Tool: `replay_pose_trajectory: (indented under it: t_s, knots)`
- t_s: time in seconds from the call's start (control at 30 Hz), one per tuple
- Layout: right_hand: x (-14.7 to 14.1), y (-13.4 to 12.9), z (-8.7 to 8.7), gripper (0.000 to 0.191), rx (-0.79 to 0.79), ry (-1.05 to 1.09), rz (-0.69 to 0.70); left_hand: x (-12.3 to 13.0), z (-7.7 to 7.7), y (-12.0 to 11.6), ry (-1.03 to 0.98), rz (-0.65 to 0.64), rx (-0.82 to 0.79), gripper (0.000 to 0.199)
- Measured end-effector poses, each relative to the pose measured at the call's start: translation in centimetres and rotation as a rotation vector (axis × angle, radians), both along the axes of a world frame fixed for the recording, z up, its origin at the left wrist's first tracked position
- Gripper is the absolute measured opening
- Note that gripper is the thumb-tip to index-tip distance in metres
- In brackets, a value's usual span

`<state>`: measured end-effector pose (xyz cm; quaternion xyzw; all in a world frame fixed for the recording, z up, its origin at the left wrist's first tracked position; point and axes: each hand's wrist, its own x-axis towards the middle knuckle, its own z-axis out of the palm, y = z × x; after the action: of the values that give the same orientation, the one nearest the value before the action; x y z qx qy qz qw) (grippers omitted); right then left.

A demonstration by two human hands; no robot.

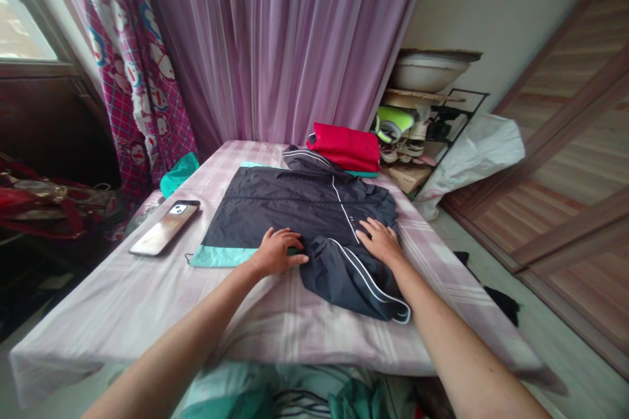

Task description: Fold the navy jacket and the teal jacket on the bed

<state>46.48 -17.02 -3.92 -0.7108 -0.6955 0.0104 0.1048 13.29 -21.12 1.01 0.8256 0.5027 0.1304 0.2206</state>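
Observation:
A dark jacket (265,203) with white piping and a turquoise lining edge lies spread flat on the cloth-covered table (147,314). One of its sleeves bends out toward me at the lower right; the other is near the far side. My left hand (280,251) rests on the jacket's near edge, fingers stretched out and thumb apart. On the right part of the jacket, beside the white piping, lies my right hand (379,239) with its fingers spread flat. Neither hand grips the fabric visibly.
A phone (166,228) lies on the table's left side. Folded red clothing (346,146) sits at the far right corner, touching the jacket. Purple curtains (289,39) hang behind the table. A shoe rack (417,124) and a white plastic bag (476,154) stand at the right.

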Motion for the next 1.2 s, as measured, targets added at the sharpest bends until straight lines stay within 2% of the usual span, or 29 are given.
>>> replay_pose_trajectory:
  t_s: [0.1,0.2,0.27,0.33,0.4,0.5,0.57,0.6,0.67,0.77,0.87,0.93,1.03,1.2]
  knots:
    - [0.7,0.6,-0.3,0.041,0.041,0.181,0.008,1.2,0.0,0.2,-0.051,-0.015,-0.049,0.021]
    - [1.5,1.1,-0.5,0.032,0.077,0.467,0.025,0.9,0.4,0.1,-0.165,-0.037,-0.082,0.011]
    - [2.0,1.4,-0.6,0.029,0.085,0.588,0.035,-0.3,1.6,0.2,-0.351,-0.066,-0.117,0.016]
    - [2.4,1.6,-0.6,0.032,0.09,0.647,0.032,-2.3,3.7,0.5,-0.646,-0.05,-0.135,0.027]
    - [2.6,1.7,-0.6,0.037,0.101,0.716,0.022,-4.8,6.2,1.5,-0.905,0.064,-0.048,0.035]
    - [2.9,1.7,-0.4,0.049,0.12,0.824,0.005,-8.8,8.7,3.6,-1.13,0.392,0.202,0.038]
    - [3.2,1.6,-0.1,0.059,0.126,0.892,0.001,-10.9,8.6,4.7,-1.128,0.608,0.268,0.036]
    - [3.4,1.6,0.1,0.064,0.12,0.942,0.0,-11.7,8.0,5.1,-1.1,0.674,0.241,0.036]
    - [3.8,1.6,0.4,0.07,0.084,1.063,-0.002,-12.6,6.0,5.2,-1.046,0.737,0.096,0.036]
    - [4.1,1.6,0.7,0.068,0.019,1.176,-0.013,-12.9,2.6,4.6,-0.999,0.813,-0.123,0.036]
    - [4.1,1.4,1.1,0.066,-0.021,1.161,-0.006,-12.9,0.9,4.2,-0.983,0.878,-0.162,0.031]
    - [4.1,1.0,1.6,0.063,-0.054,1.165,0.028,-13.0,1.1,4.2,-0.991,0.873,-0.161,0.028]
    - [4.5,0.1,2.9,0.055,-0.115,1.135,0.094,-13.1,2.6,4.7,-1.0,0.842,-0.148,0.025]
    - [4.5,-1.5,5.0,0.051,-0.302,0.788,0.223,-12.6,5.8,5.6,-0.97,0.733,-0.039,0.026]
